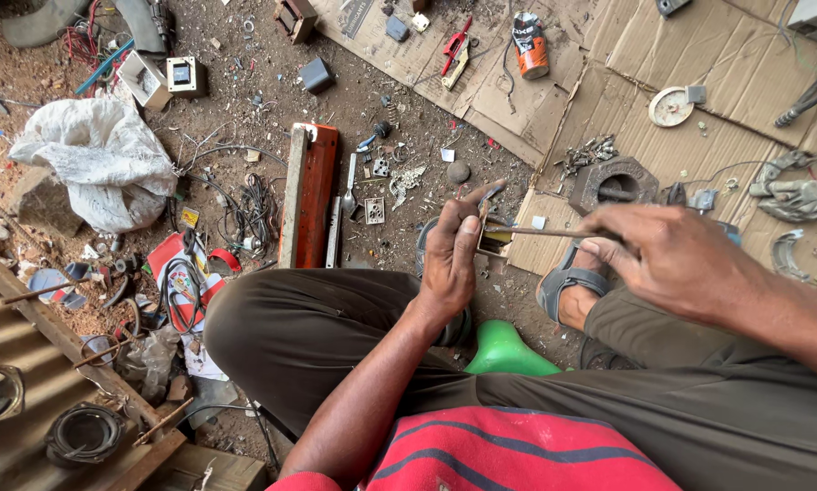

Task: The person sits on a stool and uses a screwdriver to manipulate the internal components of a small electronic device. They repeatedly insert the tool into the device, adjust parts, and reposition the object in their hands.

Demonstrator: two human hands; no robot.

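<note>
The left hand [451, 259] closes around a small yellowish block-like part [494, 240], held above the dirt floor [354, 109] between the person's knees, thumb and forefinger pinching its upper end. The right hand [672, 255] grips one end of a thin metal rod [540, 232], which lies level and reaches across to meet the part; whether its tip sits inside the part or only against it is hard to tell from here. Both hands are shut on what they hold.

To do this well, the left hand should likely keep the part braced and steady, while the right keeps the rod straight in line with it, pushing gently rather than levering sideways, since a thin rod could bend or slip toward the fingers.

Beyond the hands, flattened cardboard [745, 82] carries a grey metal housing [616, 182], and an orange metal bar [310, 191] lies on the floor toward its left side.
</note>
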